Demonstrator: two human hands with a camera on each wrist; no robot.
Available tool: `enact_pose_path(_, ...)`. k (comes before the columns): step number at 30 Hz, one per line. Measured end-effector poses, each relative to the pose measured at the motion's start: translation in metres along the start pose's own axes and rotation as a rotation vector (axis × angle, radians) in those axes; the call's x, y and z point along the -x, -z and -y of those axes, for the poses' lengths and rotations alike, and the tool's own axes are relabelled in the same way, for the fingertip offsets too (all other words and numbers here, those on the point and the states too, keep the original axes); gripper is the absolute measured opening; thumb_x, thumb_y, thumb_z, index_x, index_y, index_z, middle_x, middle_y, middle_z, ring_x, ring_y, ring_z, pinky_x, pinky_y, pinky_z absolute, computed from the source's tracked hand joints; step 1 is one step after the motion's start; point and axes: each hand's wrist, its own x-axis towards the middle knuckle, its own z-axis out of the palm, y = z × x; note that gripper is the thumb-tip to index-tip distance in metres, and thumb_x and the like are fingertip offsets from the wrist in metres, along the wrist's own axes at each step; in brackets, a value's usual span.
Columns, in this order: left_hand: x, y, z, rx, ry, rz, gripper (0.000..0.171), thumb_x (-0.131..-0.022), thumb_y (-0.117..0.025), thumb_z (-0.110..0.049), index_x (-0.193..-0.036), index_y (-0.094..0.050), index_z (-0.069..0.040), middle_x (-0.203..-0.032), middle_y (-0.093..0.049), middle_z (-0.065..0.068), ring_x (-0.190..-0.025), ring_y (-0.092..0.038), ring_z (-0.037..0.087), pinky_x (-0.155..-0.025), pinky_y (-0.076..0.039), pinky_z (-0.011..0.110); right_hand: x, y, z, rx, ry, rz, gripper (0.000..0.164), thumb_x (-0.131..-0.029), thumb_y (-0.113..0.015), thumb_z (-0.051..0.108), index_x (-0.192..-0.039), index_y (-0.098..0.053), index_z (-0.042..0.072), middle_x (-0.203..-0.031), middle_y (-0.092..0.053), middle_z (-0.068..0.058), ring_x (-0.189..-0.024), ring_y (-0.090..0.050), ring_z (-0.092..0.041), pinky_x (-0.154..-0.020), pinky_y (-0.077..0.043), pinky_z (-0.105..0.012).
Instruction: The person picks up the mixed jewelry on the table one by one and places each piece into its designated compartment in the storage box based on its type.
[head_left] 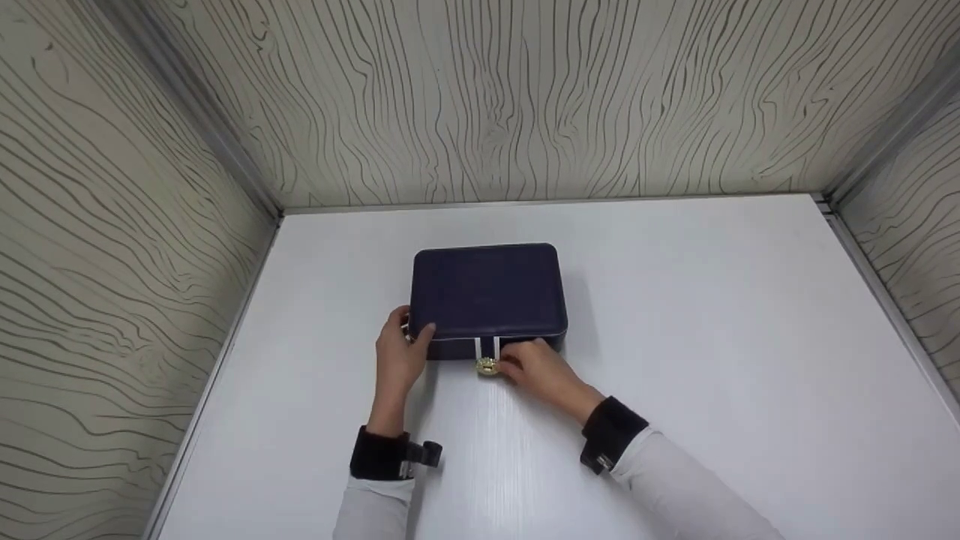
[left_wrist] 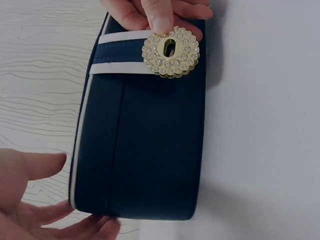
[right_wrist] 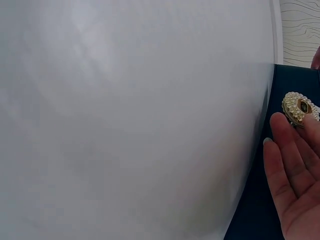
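Observation:
A navy case (head_left: 487, 289) with rounded corners lies on the white table. Down its front runs a navy strap (left_wrist: 120, 52) with white edges, ending in a round gold clasp (left_wrist: 171, 52) set with clear stones and slotted in the middle. My left hand (head_left: 399, 352) holds the case's near left corner, thumb at the lid's edge and fingers along the side. With the thumb on the clasp's rim and fingers behind it, my right hand (head_left: 544, 371) pinches the clasp. In the right wrist view, its other fingers (right_wrist: 287, 165) extend along the case's front.
The white table (head_left: 712, 315) extends around the case. Wood-grain panels stand at the back (head_left: 495, 105), left (head_left: 97, 300) and right (head_left: 915, 225), with grey metal framing at the table's edges. Each wrist wears a black band (head_left: 381, 454).

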Motion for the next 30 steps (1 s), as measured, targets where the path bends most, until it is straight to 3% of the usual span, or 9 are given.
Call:
enact_pose_path(5, -0.0038, 0.0, 0.0022, 0.039, 0.054, 0.023, 0.058, -0.09, -0.071, -0.017, -0.14, -0.048, 0.003, -0.134, -0.053, 0.027, -0.122, -0.053, 0.04, -0.097, -0.048, 0.044, 0.0, -0.0009, -0.001, 0.03, 0.011, -0.029, 0.011, -0.092, -0.069, 0.018, -0.082, -0.073, 0.013, -0.068, -0.06, 0.012, -0.059, -0.052, -0.001, -0.055, -0.046, -0.022)
enact_pose_path(16, -0.0057, 0.0, 0.004, 0.021, 0.056, 0.033, 0.058, -0.089, -0.073, -0.019, -0.139, -0.049, 0.0, -0.129, -0.057, 0.027, -0.118, -0.057, 0.039, -0.092, -0.051, 0.044, 0.0007, -0.0014, 0.0009, 0.18, 0.08, -0.107, 0.014, -0.089, -0.072, 0.016, -0.076, -0.072, 0.012, -0.069, -0.066, 0.004, -0.058, -0.057, -0.008, -0.056, -0.05, -0.029)
enact_pose_path(25, -0.0062, 0.0004, 0.0057, 0.026, 0.059, 0.041, 0.058, -0.089, -0.073, -0.019, -0.139, -0.049, -0.001, -0.129, -0.058, 0.027, -0.118, -0.058, 0.039, -0.092, -0.051, 0.044, 0.0008, -0.0048, 0.0041, 0.323, 0.167, -0.19, 0.021, -0.087, -0.074, 0.016, -0.068, -0.067, 0.01, -0.063, -0.064, -0.001, -0.054, -0.061, -0.02, -0.047, -0.048, -0.037)
enact_pose_path(30, -0.0061, 0.0015, 0.0064, 0.046, 0.065, 0.043, 0.059, -0.089, -0.073, -0.019, -0.139, -0.049, 0.0, -0.129, -0.058, 0.027, -0.118, -0.057, 0.039, -0.093, -0.05, 0.045, -0.0006, -0.0067, 0.0062, 0.356, 0.164, -0.209, 0.024, -0.086, -0.076, 0.017, -0.065, -0.067, 0.01, -0.058, -0.061, 0.0, -0.049, -0.056, -0.016, -0.044, -0.046, -0.036)
